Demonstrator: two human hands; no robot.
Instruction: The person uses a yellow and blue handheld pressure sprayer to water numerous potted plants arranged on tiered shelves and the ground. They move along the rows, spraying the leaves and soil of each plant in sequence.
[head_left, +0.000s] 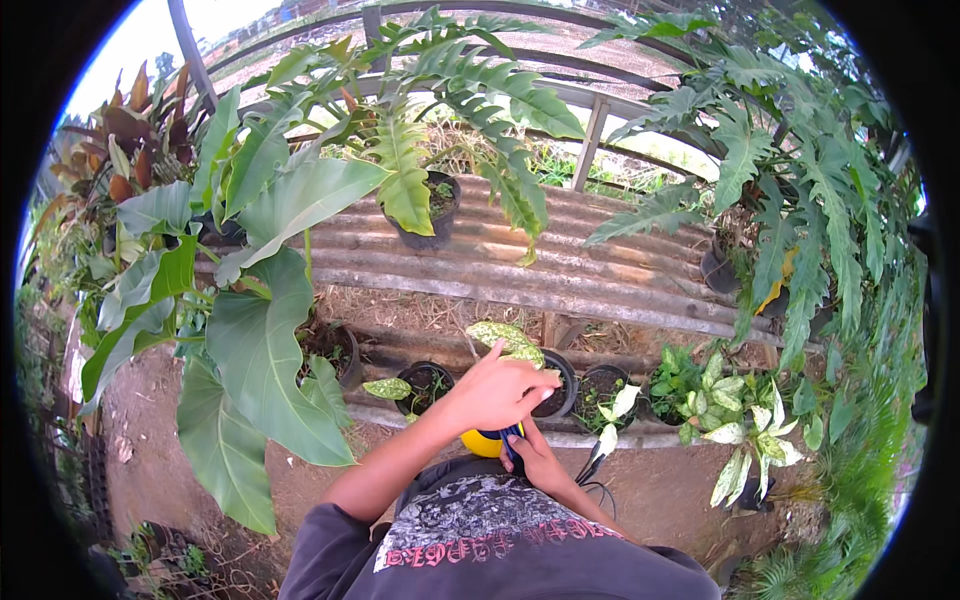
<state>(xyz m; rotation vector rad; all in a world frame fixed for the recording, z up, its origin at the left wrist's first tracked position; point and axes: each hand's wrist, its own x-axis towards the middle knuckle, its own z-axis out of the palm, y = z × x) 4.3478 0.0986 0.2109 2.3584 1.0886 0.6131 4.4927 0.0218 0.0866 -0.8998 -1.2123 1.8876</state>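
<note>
My left hand (499, 394) reaches over a black pot (568, 379), against a speckled yellow-green leaf (510, 341). One finger lies along the leaf and another bends over the pot. Its palm side is hidden, so a hold on leaf or stem cannot be confirmed. Below it, close to my waist, my right hand (531, 456) is closed around a blue handle (511, 436). Next to that handle shows a rounded yellow object (481, 444), perhaps a spray bottle, mostly covered by my left forearm and hands.
Other small pots (424, 375) line a low corrugated shelf (465, 416). Behind rises a higher corrugated shelf (600, 240) with a potted lobed-leaf plant (424, 217). Large leaves (259, 360) crowd the left; long lobed fronds (810, 195) hang at right. White-green plants (757, 442) stand front right.
</note>
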